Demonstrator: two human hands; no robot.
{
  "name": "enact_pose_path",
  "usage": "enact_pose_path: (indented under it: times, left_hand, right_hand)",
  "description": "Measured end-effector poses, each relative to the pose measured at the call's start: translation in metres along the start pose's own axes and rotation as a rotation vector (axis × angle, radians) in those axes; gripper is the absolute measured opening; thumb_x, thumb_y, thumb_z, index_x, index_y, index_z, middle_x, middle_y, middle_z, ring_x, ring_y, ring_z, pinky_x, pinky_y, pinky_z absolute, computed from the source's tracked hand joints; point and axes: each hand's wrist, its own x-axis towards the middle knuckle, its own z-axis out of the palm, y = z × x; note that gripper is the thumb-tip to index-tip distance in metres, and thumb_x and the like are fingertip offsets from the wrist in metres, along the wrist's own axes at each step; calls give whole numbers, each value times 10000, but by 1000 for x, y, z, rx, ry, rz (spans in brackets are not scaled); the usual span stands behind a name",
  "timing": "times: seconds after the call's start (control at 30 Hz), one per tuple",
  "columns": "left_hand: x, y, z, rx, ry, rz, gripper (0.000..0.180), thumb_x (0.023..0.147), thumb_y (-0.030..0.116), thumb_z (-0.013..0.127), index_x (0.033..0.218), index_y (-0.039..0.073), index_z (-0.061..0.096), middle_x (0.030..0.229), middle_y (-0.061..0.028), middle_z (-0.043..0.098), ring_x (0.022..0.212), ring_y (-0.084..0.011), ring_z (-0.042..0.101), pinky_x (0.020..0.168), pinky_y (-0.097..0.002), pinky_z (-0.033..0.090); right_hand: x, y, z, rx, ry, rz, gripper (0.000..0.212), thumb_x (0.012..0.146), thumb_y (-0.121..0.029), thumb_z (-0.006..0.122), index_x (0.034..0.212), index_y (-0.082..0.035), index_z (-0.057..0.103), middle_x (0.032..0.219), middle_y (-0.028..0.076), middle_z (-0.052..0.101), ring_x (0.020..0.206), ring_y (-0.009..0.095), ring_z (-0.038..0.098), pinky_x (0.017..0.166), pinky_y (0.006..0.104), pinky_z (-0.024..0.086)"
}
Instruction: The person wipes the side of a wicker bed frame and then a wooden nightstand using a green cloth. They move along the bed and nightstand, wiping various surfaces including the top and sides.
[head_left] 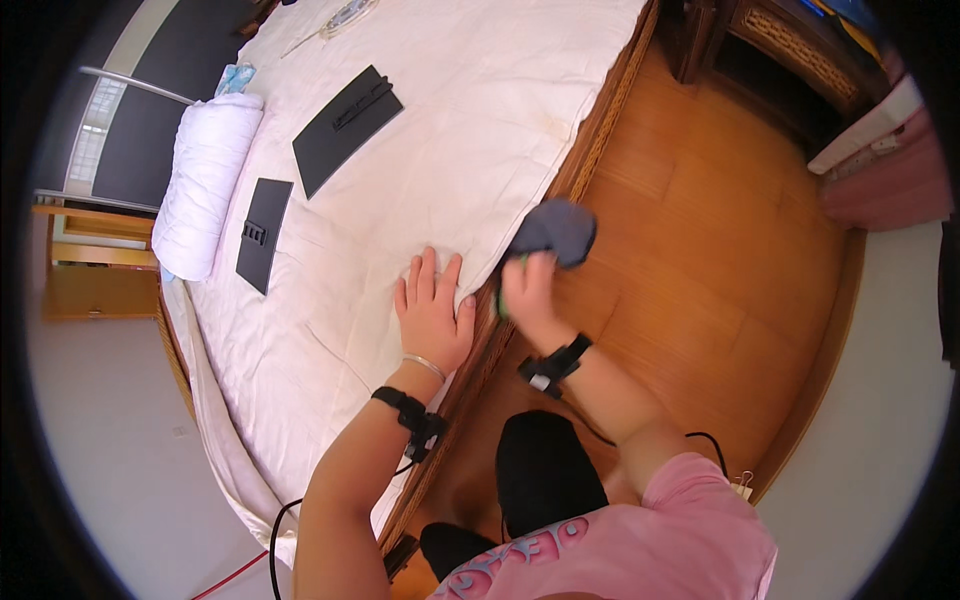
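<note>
Left hand (436,325) is laid flat on the white sheet (460,150), fingers spread, nothing grasped, presumably so weight is braced. By the blurred right hand (528,292), fingers are curled around a green item (501,302); tightness cannot be told. Dark grey pad (562,233) is seen just beyond, overlapping the wooden bed rail (584,150).

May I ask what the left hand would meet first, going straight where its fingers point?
Ahead of the left hand, the way looks free over the white sheet; it would probably pass right of the larger black panel, though fisheye bending makes that uncertain.
</note>
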Motion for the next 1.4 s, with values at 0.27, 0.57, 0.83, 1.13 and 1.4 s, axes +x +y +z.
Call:
enact_pose_path:
  times: [0.27,0.57,0.83,1.13,1.4]
  left_hand:
    - [-5,-4,-4,-37,9,-23,515,940,285,524,1427,123,488,1542,-218,329,1422,-411,289,1150,-576,163]
    - [-3,-7,7,-71,86,-15,469,964,290,492,1409,143,498,1532,-204,352,1418,-377,314,1147,-564,190]
    - [-8,-12,12,-40,107,-36,477,977,323,469,1416,136,487,1535,-204,349,1417,-383,309,1149,-564,189]
    - [4,2,12,18,78,-36,566,972,435,440,1457,142,446,1553,-193,324,1445,-367,268,1163,-557,164]
    - [-2,5,4,97,-28,-62,721,912,539,491,1494,132,369,1568,-204,288,1458,-370,239,1162,-571,145]
  right_hand:
    - [240,57,-41,-214,-124,322,428,927,-238,485,1154,123,521,1242,367,528,1176,490,512,1009,487,426]
    - [233,80,-41,-488,-48,16,314,930,-171,461,1027,119,533,1148,383,529,1059,523,501,959,526,412]
    - [-14,4,-3,47,-218,218,226,934,-155,448,950,70,437,974,282,434,924,392,421,860,500,341]
    - [-32,0,0,-62,-247,111,376,977,-256,445,1083,98,511,1087,331,471,1049,459,433,963,481,345]
    - [-25,17,18,-21,-89,71,545,1071,-321,229,1451,70,241,1532,249,191,1421,374,168,1180,398,127]
